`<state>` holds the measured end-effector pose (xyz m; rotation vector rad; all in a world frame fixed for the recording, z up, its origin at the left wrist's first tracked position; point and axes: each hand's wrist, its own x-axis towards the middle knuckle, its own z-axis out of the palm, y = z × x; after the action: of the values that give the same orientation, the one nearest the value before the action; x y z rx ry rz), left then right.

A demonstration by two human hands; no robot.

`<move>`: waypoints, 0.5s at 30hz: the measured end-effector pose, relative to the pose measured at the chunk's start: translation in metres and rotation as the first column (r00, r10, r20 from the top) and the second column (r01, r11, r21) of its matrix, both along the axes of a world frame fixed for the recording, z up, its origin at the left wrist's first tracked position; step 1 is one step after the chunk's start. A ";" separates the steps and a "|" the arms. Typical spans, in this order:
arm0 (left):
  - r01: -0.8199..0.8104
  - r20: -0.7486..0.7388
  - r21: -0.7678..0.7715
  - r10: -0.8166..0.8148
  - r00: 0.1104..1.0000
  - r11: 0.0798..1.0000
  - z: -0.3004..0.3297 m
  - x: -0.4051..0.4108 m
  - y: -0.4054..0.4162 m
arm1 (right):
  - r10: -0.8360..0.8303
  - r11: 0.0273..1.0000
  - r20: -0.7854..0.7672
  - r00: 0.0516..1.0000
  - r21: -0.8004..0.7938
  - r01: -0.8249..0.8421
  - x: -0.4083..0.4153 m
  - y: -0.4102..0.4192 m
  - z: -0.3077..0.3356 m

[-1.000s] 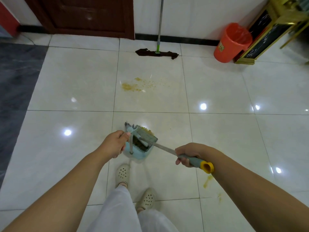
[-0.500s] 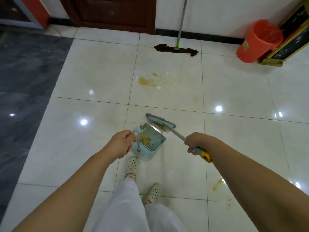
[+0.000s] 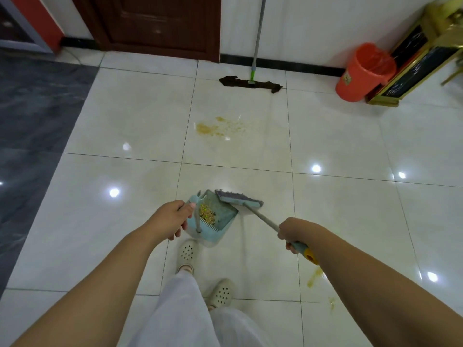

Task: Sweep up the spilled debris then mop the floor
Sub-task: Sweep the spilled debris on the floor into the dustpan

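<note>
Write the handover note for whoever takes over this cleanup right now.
Left hand holds the pale blue plastic dustpan by its upright handle; yellow-brown crumbs lie inside.
Right hand grips the grey-handled broom, head at the pan's mouth.
Done: some debris collected.
Left: the yellowish crumb patch ahead, smears by the right arm, then mop with the flat brown mop against the wall.

Open tile [image 3: 325, 221] is left across the frame's middle and right, while the top is blocked by the mop [image 3: 251, 82], orange bucket [image 3: 363, 73] and gold-framed stand [image 3: 421, 53].
</note>
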<state>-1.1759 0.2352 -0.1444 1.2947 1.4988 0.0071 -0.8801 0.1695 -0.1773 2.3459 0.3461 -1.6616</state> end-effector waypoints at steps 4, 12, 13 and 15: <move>0.021 -0.132 0.131 -0.003 0.991 0.991 -0.007 0.000 -0.010 | 0.102 0.986 -0.020 0.995 0.135 -0.098 0.014 -0.013 0.009; 0.143 -0.269 0.251 -0.073 0.960 0.957 -0.015 -0.008 -0.023 | -0.058 0.970 -0.024 0.998 0.235 0.062 0.034 -0.019 0.017; 0.147 -0.286 0.253 -0.072 0.956 0.956 -0.016 -0.009 -0.023 | -0.067 0.967 -0.017 0.998 0.244 0.069 0.034 -0.016 0.015; 0.149 -0.311 0.251 -0.066 0.948 0.956 -0.017 -0.011 -0.022 | -0.084 0.964 -0.012 0.996 0.253 0.085 0.031 -0.010 0.011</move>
<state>-1.1871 0.2133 -0.1618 1.6575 1.7246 -0.0597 -0.8486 0.1595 -0.1666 2.5759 0.4923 -1.7498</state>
